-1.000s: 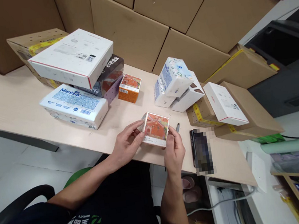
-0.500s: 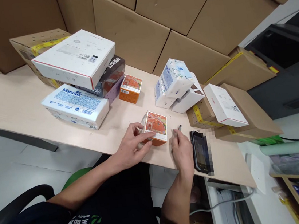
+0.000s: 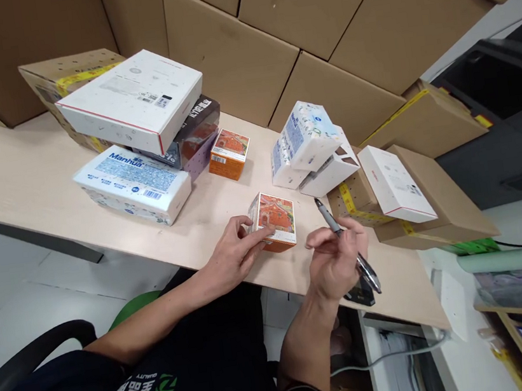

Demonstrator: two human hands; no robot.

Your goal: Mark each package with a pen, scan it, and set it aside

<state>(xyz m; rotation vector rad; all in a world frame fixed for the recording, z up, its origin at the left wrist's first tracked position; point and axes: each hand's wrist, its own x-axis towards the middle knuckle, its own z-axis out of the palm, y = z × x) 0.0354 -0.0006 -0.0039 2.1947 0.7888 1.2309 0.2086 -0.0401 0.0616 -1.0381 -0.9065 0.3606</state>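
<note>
A small orange-and-white box (image 3: 277, 212) with a printed picture on top stands near the table's front edge. My left hand (image 3: 225, 254) grips its near left corner, the index finger lying over the top. My right hand (image 3: 332, 266), raised to the right of the box, holds a grey and black pen (image 3: 325, 214) between its fingers, one end pointing up toward the far side of the table. Beneath that hand, a dark handheld device (image 3: 361, 292) lies mostly hidden. A matching orange box (image 3: 229, 155) sits farther back.
At left, a white box (image 3: 132, 97) is stacked on other boxes behind a tissue pack (image 3: 132, 183). More tissue packs (image 3: 311, 134) stand at back right, beside cardboard boxes (image 3: 427, 193). Large cartons (image 3: 232, 52) wall the rear; a pale table (image 3: 214, 205) spans the front.
My right hand has lifted off the table and turned palm up, bringing the pen into fuller view and covering the handheld device. My left hand stays on the box.
</note>
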